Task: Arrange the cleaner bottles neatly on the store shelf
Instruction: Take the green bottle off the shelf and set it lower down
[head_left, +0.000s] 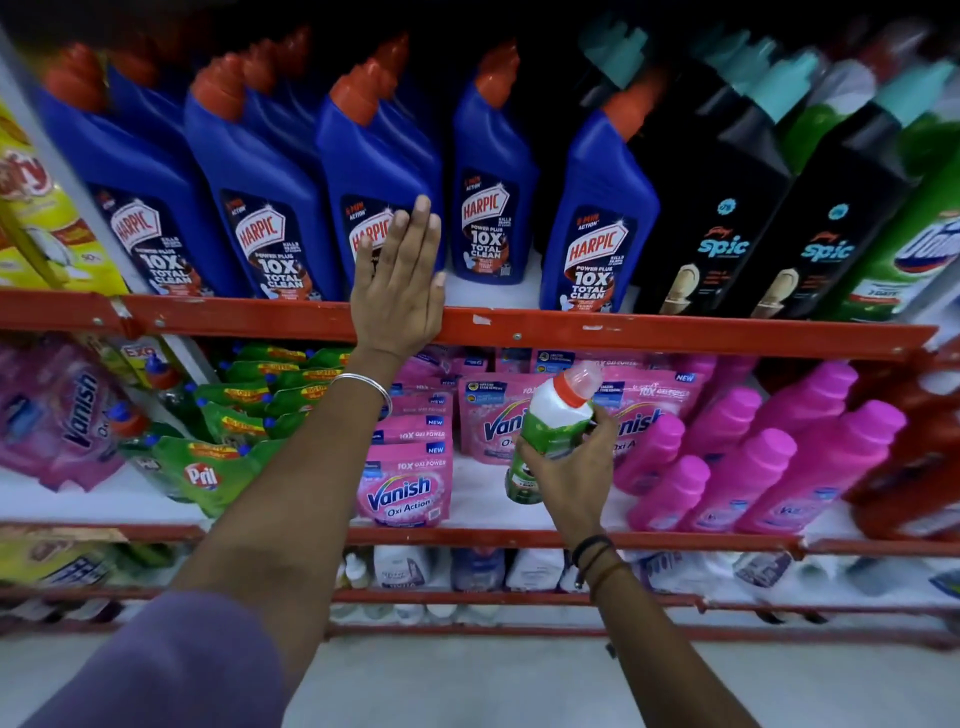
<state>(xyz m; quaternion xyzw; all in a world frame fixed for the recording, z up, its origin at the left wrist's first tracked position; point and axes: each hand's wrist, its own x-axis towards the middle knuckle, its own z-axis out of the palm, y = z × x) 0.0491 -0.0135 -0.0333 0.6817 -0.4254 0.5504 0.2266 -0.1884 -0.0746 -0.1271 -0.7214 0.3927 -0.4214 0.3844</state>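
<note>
Head view of a store shelf (519, 328) with red rails. The left hand (397, 280) is lying open and flat, fingers together, against the label of the third Harpic bottle (376, 171) in the top row, with the palm's heel over the rail. The right hand (566, 470) is gripping a green bottle (550, 421) with a white neck and red-banded cap, tilted with its cap up and to the right, in front of the middle shelf and below the top rail. Blue Harpic bottles are standing along the top row; one (493, 187) is sitting further back than its neighbours, leaving a gap at the front. Black Spic bottles (727, 208) are standing to the right, then a large green bottle (914, 244), probably of the same kind as the held one, though blur is hiding its label. Vanish pouches (408, 488), Pril pouches (208, 467) and pink bottles (753, 467) are filling the middle shelf.
</note>
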